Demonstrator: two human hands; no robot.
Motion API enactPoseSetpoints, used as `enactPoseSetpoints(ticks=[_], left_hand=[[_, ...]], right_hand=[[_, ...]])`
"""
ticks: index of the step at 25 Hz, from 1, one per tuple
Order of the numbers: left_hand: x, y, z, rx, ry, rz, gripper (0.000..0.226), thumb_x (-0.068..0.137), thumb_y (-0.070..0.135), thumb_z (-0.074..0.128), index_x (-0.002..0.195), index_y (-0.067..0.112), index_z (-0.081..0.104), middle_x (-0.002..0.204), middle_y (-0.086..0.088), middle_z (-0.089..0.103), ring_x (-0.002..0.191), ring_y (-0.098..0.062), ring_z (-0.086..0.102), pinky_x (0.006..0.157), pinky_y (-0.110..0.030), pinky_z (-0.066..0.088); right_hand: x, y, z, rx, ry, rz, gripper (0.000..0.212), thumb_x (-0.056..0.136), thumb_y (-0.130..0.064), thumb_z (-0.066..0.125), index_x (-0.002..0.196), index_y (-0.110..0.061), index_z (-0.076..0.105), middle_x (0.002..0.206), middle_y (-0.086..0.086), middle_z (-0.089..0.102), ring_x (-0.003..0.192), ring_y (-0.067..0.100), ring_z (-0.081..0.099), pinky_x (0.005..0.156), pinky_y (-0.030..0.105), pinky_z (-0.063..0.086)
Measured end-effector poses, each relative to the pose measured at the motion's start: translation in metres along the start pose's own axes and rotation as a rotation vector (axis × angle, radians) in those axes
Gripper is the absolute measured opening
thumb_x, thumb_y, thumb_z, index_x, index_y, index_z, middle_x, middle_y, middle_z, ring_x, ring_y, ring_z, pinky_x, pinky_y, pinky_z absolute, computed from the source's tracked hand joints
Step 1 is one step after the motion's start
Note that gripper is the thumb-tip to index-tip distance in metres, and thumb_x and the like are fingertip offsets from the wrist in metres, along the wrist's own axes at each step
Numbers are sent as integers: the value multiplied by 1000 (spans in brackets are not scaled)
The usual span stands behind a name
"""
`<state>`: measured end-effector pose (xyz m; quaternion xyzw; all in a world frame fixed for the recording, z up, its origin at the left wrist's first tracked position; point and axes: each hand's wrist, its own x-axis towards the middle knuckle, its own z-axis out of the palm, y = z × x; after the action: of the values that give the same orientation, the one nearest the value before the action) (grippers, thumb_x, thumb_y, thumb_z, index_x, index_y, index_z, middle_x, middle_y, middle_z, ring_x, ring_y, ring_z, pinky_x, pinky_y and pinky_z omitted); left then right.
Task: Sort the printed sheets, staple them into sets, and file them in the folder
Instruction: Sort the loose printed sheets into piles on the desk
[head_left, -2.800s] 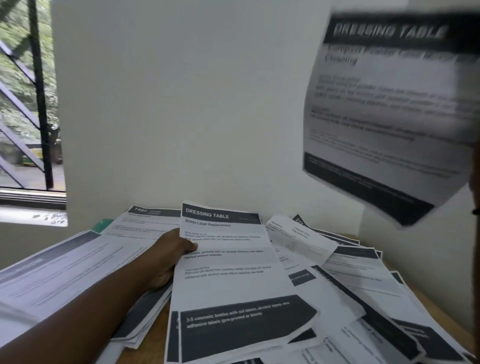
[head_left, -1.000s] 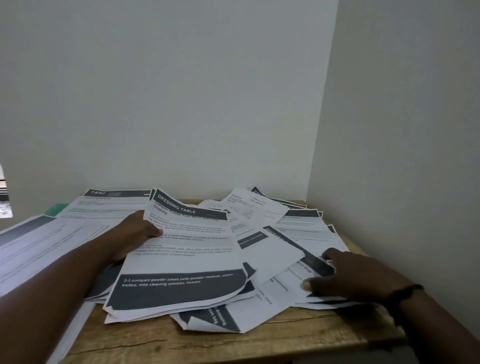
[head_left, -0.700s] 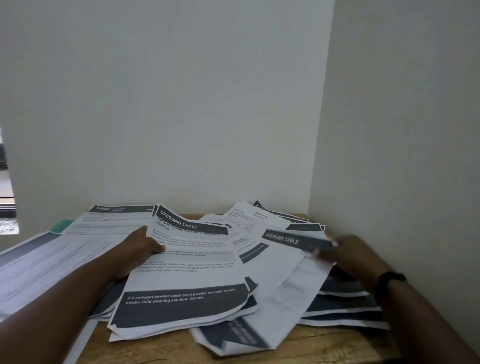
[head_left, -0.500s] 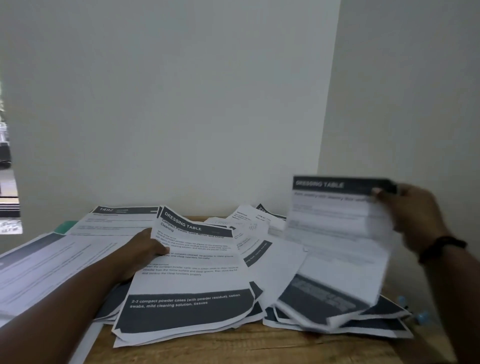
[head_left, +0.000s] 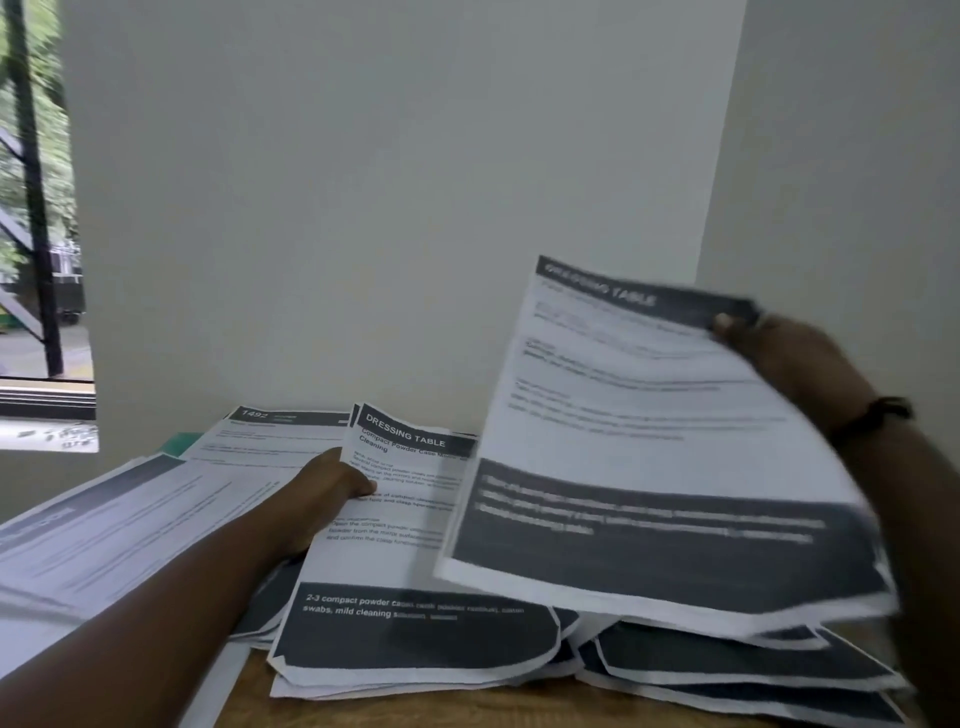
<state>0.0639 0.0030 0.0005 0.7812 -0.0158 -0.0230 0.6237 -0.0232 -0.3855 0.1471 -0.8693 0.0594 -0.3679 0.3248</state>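
The right hand (head_left: 779, 353) is pinching the top right corner of a blurred "DRESSING TABLE" sheet (head_left: 639, 441), holding it up off the wooden table (head_left: 363, 712), long axis running from 1 o'clock down to 7 o'clock. The matching "DRESSING TABLE" stack (head_left: 410, 551) is lying at about 8 o'clock from that hand, so the lifted sheet probably goes down-left. The left hand (head_left: 332, 493) is nearer, thumb pressing on the stack's left edge; its other fingers are hidden. A green folder corner (head_left: 179, 444) is peeking out at 10 o'clock.
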Motion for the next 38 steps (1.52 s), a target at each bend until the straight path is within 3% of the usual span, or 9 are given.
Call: enactPoseSetpoints(ticks=[2,5,9,12,17,22,28,32,38], left_hand=[[-4,2,1,-17,-3,40,6,85,-2,59,89,2,59,79,-16,70,66,-21,69,62,-26,52],[0,2,-1,-41,38,71,25,95,-3,53,71,7,54,72,-12,59,46,-4,61,54,-20,46],[-6,6,1,-345,22,-33,45,99,48,43,97,10,68,95,-16,73,81,-31,70,69,-37,56],[-7,8,0,-452,-133,-54,48,97,47,46,114,7,66,108,-20,71,95,-39,70,77,-50,58],[-6,10,7,-215,-90,56,29,88,-6,59,112,9,61,109,-17,71,97,-38,69,90,-55,53],[-3,15,-1,-422,-50,64,34,86,-9,58,116,7,58,109,-21,70,97,-44,67,84,-60,53],[0,7,-1,-596,-236,-28,43,85,-3,58,127,3,53,122,-29,62,96,-44,65,68,-49,60],[-15,8,26,-107,-41,98,31,87,-10,60,107,13,54,97,-9,69,82,-28,69,65,-36,56],[-17,3,29,37,33,145,90,82,-7,69,151,17,16,118,-5,52,83,-5,54,62,-20,43]], right_hand=[[-22,-13,67,-4,-192,-27,34,96,-37,54,103,-9,69,105,13,68,93,19,59,75,24,38],[-41,-16,162,179,-342,43,26,90,-29,63,88,-5,71,88,12,70,82,23,63,66,31,45],[-44,-12,224,16,-416,-31,33,87,-32,61,61,-18,46,59,-3,47,60,16,45,50,26,27],[-46,-5,235,55,-341,-27,41,88,-35,61,58,-23,36,56,-8,37,55,12,36,49,25,22],[-54,-3,244,295,-288,221,31,88,-47,58,75,-20,48,75,-3,51,79,21,50,63,28,38],[-31,0,193,609,-449,514,38,86,-53,60,89,-15,57,87,7,53,76,21,47,61,27,39],[-5,76,99,-614,-562,338,41,93,-27,58,126,-2,57,131,15,57,104,22,55,78,23,39],[-24,115,72,-409,-694,558,90,77,-36,78,147,-5,30,153,13,32,137,30,36,108,36,35],[-29,128,71,-290,-649,571,89,73,-32,83,143,-2,37,144,15,43,117,31,51,86,31,45]])
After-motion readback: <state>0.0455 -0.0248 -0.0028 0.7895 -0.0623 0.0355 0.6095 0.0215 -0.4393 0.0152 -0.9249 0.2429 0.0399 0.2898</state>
